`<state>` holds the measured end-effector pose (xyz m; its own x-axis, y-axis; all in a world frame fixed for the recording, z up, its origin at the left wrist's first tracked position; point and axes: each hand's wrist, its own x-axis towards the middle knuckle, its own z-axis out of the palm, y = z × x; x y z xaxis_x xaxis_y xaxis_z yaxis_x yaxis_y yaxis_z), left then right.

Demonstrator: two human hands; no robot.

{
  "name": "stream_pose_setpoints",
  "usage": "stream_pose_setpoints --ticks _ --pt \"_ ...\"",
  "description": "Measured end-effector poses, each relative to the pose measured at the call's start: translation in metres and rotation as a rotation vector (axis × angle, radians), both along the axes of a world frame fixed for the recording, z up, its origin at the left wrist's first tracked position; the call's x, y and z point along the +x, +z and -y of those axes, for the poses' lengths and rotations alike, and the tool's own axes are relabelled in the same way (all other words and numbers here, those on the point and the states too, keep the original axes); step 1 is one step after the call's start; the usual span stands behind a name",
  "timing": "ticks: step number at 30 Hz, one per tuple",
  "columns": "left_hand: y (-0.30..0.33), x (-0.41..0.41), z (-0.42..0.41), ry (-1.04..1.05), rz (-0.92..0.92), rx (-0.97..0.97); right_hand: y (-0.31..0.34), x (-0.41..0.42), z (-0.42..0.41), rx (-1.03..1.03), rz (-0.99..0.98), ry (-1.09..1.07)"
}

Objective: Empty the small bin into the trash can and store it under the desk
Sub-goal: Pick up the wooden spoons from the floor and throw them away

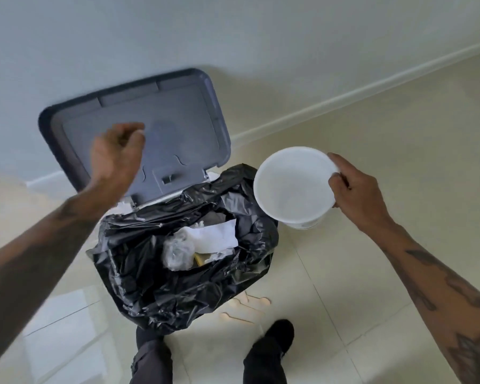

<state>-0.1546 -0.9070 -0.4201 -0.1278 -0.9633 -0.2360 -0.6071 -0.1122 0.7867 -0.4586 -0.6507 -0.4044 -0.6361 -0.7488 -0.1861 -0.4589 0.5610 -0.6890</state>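
The small bin [293,184], right of centre, looks empty, light and stiff; its rim is the natural hold. The right hand [355,189] pinches that rim. The left hand [117,153], loosely curled and holding nothing, is at the raised lid [178,112] above the bag-lined trash can [183,261].

Soft, even daylight fills the room, bright but not harsh. The left hand [117,151] smears with motion blur against the grey lid [178,112]. The black liner [155,286] throws small glints off its creases. Pale reflections sit on the floor tiles [67,314] at lower left. Wide-angle distortion bends the baseboard [372,84], and the picture looks slightly soft overall.
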Motion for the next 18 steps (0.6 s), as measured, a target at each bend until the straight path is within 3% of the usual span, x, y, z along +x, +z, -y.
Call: stream_pose_setpoints --ticks 4,7,13,18 --pt "0.002 -0.112 -0.100 -0.254 -0.103 0.233 0.001 -0.032 -0.022 -0.056 0.007 -0.041" --pt "-0.009 -0.171 -0.137 -0.210 -0.191 0.425 0.004 -0.060 -0.044 -0.096 0.029 -0.087" --pt "-0.036 -0.230 -0.190 -0.220 -0.215 0.488 -0.035 -0.101 -0.094 -0.113 0.129 -0.164" --pt "-0.127 -0.257 -0.229 -0.265 -0.116 0.503 -0.142 -0.114 -0.140 -0.062 0.376 -0.339"
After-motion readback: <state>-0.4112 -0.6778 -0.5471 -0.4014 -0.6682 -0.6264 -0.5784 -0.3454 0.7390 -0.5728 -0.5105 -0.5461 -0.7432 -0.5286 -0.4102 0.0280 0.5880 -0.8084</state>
